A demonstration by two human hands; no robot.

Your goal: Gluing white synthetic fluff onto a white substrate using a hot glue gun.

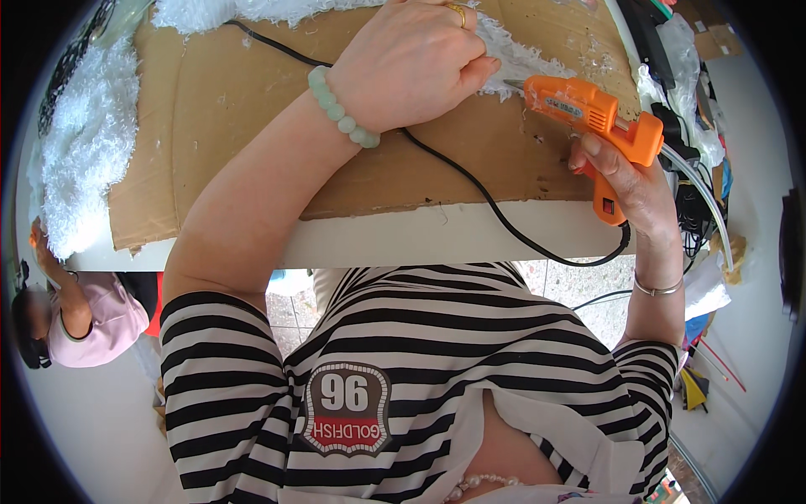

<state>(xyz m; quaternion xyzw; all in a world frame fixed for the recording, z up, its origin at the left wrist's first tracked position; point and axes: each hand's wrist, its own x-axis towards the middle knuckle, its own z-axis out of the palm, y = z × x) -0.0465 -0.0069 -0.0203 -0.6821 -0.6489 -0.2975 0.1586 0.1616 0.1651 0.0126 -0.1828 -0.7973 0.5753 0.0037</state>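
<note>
My right hand (634,181) is wrapped round the handle of an orange hot glue gun (567,99). The gun's metal nozzle points left, toward my other hand, and a long translucent glue stick (705,189) curves out of its back. My left hand (411,63) is closed over white shaggy fabric (525,63), thumb toward the nozzle. Its fingertips are mostly hidden, and a small gap separates thumb and nozzle. A black cord (478,181) runs from the gun's handle beneath my left wrist.
Brown cardboard (243,84) covers the white table (420,235), dotted with fluff and glue bits. More white shaggy fabric (88,143) hangs over the left side. Plastic bags (684,76) and tangled black cables (697,218) crowd the right edge. Another person (96,323) works at far left.
</note>
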